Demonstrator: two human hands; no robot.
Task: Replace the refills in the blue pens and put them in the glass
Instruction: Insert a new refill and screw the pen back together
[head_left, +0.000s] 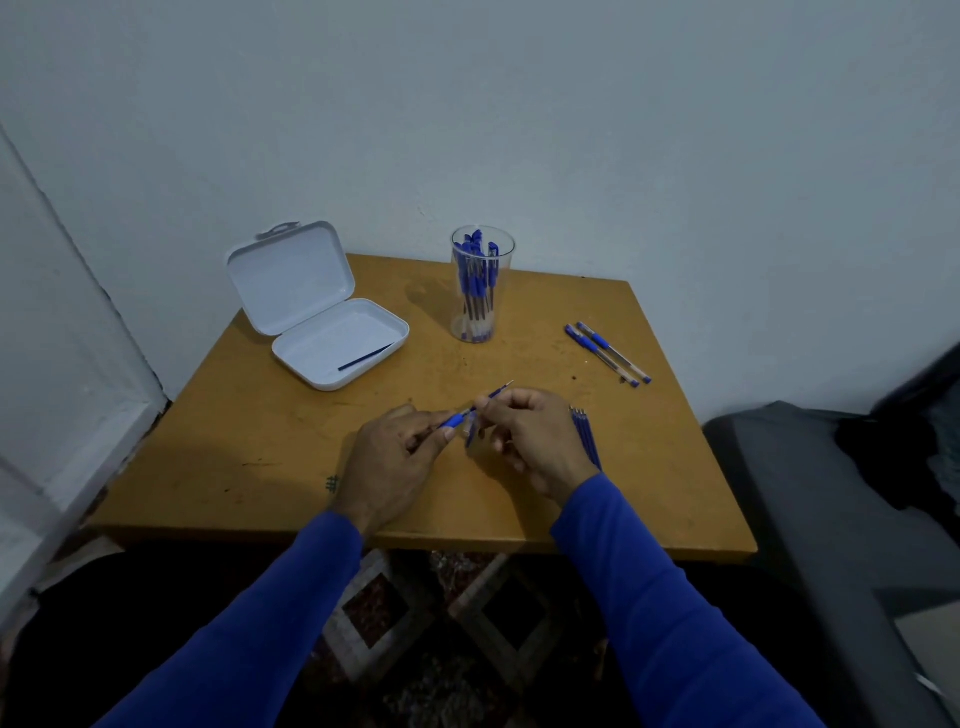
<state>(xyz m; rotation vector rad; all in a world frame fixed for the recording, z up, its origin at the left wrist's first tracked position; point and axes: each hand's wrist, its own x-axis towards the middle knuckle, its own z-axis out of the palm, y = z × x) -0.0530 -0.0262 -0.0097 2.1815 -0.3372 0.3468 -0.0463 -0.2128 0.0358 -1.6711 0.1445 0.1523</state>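
Left hand (387, 462) pinches the pen (453, 420) by its grip; right hand (524, 434) fingers pinch the refill (497, 392). Keep the two in line and slide straight, no bending.

The table (249, 441) looks like wood with a smooth, matt ochre finish, scuffed and speckled with dark marks. At its 11 o'clock an open case (332, 332) is smooth white plastic with a faint sheen. At 12 o'clock the glass (483, 286) is clear and glossy. The two pens (608, 353) at 2 o'clock have clear plastic barrels and matt blue grips. Both sleeves (675, 597) are soft matt blue cloth.
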